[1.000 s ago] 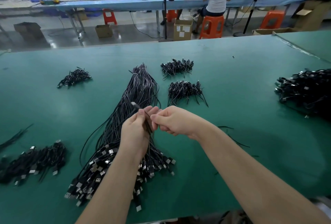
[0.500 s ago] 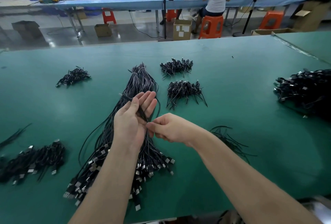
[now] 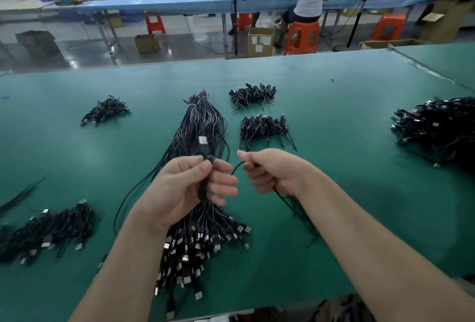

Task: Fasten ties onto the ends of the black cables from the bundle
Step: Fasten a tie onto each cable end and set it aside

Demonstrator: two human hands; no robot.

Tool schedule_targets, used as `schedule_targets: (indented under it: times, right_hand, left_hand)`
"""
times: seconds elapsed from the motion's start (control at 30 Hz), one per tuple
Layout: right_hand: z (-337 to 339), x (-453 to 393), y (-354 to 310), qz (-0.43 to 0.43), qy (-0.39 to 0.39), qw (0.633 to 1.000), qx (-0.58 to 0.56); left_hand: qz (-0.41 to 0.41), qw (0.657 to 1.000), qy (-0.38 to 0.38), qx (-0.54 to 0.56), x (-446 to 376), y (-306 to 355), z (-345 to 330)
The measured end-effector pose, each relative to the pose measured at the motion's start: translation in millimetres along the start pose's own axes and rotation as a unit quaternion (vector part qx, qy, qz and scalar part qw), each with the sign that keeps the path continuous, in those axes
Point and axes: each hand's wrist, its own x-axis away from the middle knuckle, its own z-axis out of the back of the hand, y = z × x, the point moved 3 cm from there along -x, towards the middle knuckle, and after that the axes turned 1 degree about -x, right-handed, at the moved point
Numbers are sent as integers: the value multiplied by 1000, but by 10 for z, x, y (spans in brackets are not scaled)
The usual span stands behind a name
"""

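Worktop [image 3: 334, 167]: from my remote seat I see a green surface covered with separate black heaps, so the job looks like batch work that is well under way.

Main bundle [image 3: 203, 126]: a long sheaf of black cables lies down the middle, far ends bunched together, plug ends fanned out near me under my left wrist. I judge this to be the untouched stock, and there is a lot of it.

Right-hand heap [image 3: 437, 128]: a big dark mass at the right edge; whether those pieces are finished I cannot tell.

Near-left heap [image 3: 48, 231]: coiled cables with metal plugs showing, probably finished pieces.

Small piles [image 3: 262, 128]: two beyond my hands and one at far left; too fine to tell ties from short leads.

Left hand [image 3: 190, 188]: its grip is curled round one folded cable [image 3: 203, 185] held above the bundle, the silver plug [image 3: 203, 141] sticking up past the fingers.

Right hand [image 3: 272, 170]: its grip is closed on a thin black strand [image 3: 235, 167] running toward the left hand, thumb up; I take it as the tie or the cable's loose tail.

Progress: one cable mid-fastening, most of the bundle left.
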Motion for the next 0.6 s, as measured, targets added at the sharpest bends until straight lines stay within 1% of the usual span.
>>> schedule_targets:
  times: [0.07, 0.13, 0.2, 0.27, 0.37, 0.43, 0.5, 0.6]
  right_hand:
    - [24, 7, -51, -6, -8, 999, -38]
    - [5, 25, -95, -4, -26, 998, -65]
    - [-34, 42, -129, -3, -29, 998, -58]
    - [-65, 62, -161, 6, -23, 999, -32]
    - [-94, 103, -199, 33, -16, 999, 3]
    - [-142, 124, -199, 51, -13, 998, 44]
    - [-212, 128, -164, 64, -10, 995, 80]
    - [-286, 110, -61, 77, 3, 993, 95]
  left_hand:
    - [34, 998, -26, -42, 18, -66, -23]
    - [61, 995, -13, -73, 3, -135, -64]
    - [73, 993, 10, -88, -21, -204, -91]
    - [60, 991, 54, -103, -52, -248, -99]
    - [20, 980, 159, -116, -102, -294, -88]
    - [-5, 971, 214, -109, -133, -308, -104]
    - [-30, 963, 256, -75, -157, -303, -119]
    - [-50, 953, 300, 8, -188, -287, -128]
